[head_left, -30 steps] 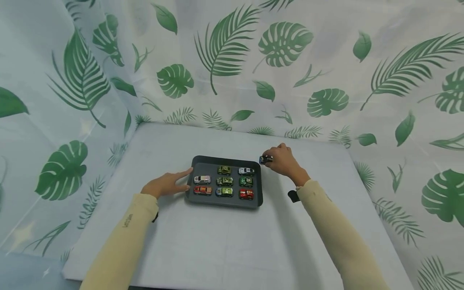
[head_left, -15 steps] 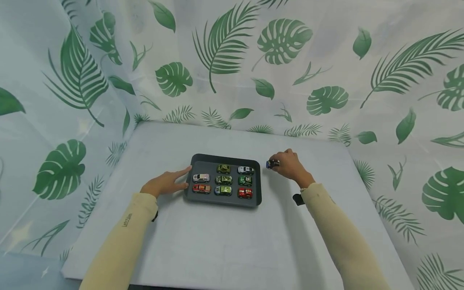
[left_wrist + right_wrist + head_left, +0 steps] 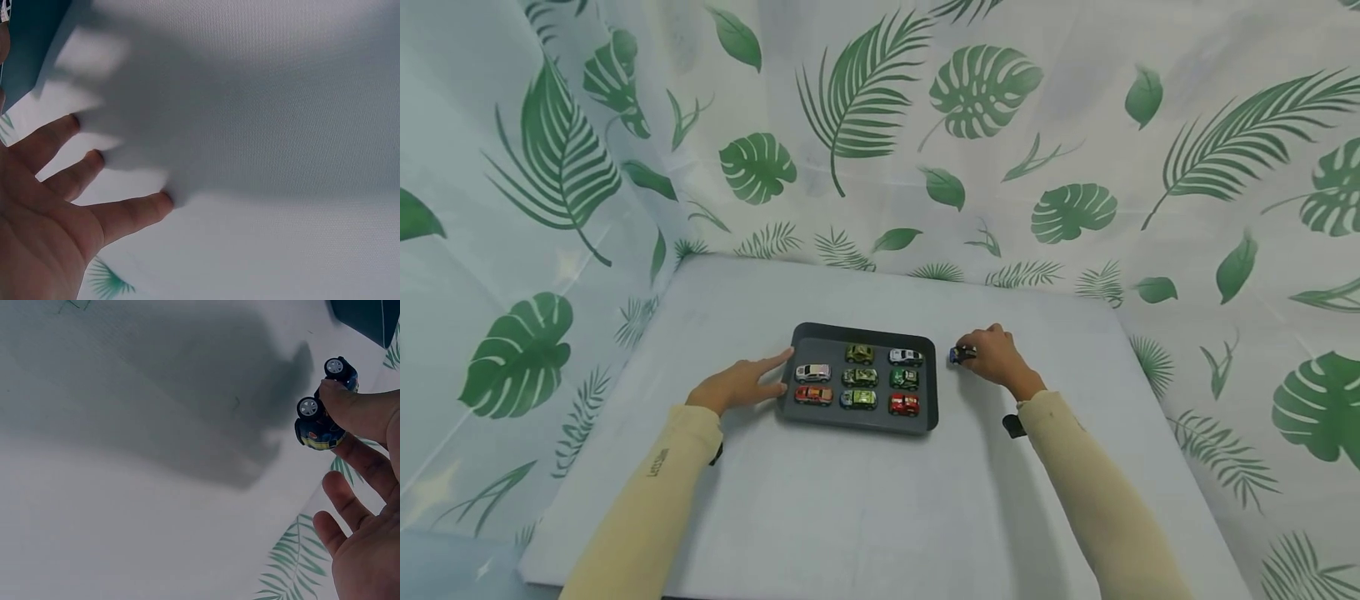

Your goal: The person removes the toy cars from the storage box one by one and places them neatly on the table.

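Right of centre in the head view, our right hand [image 3: 992,354] pinches a blue toy car [image 3: 961,354] just beside the dark tray [image 3: 859,418]. We should hold that grip firm by the car's sides, wheels level over the desk [image 3: 865,508]. Our left hand [image 3: 739,385], fingers straight, steadies the tray's left edge.

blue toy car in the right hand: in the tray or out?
Out. The right hand pinches the blue toy car over the white table, just right of the dark tray, which holds eight other cars.
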Tool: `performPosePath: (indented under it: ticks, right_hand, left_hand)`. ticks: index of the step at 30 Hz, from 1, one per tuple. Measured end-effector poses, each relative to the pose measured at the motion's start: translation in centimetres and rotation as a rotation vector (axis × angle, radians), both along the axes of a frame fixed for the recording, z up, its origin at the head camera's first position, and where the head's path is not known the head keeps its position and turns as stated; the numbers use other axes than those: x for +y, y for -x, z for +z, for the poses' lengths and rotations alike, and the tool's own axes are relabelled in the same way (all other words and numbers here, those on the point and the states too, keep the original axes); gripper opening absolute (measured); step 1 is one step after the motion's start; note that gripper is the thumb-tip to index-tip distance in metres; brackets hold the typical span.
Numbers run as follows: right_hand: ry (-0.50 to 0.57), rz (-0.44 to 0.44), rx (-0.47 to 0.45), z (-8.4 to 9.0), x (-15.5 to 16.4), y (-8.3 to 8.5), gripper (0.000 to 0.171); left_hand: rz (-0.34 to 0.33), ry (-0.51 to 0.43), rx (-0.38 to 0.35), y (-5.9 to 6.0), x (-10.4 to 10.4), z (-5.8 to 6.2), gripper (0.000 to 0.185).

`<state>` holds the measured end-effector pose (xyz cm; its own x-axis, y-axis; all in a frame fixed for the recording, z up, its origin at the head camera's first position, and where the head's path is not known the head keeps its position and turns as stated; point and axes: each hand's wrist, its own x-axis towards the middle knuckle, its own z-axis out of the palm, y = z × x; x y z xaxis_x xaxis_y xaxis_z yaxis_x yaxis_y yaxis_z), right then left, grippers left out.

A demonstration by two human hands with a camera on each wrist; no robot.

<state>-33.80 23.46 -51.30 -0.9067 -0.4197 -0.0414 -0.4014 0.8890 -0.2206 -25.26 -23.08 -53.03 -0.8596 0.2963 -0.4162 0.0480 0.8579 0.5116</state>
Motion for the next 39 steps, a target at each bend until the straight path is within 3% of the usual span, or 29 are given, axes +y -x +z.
performPosePath:
  ticks: [26,39]
  right_hand:
    - [0.007,-0.026,-0.052,-1.6,0.4,-0.5,0.031]
    - [-0.010,-0.051,-0.035,-1.9,0.4,-0.9,0.032]
  left_hand:
    - [-0.012,-0.013,0.007,0.0,0.0,0.3,0.074]
    - [-0.030,-0.011,0.017,-0.2,-0.1,0.3,0.073]
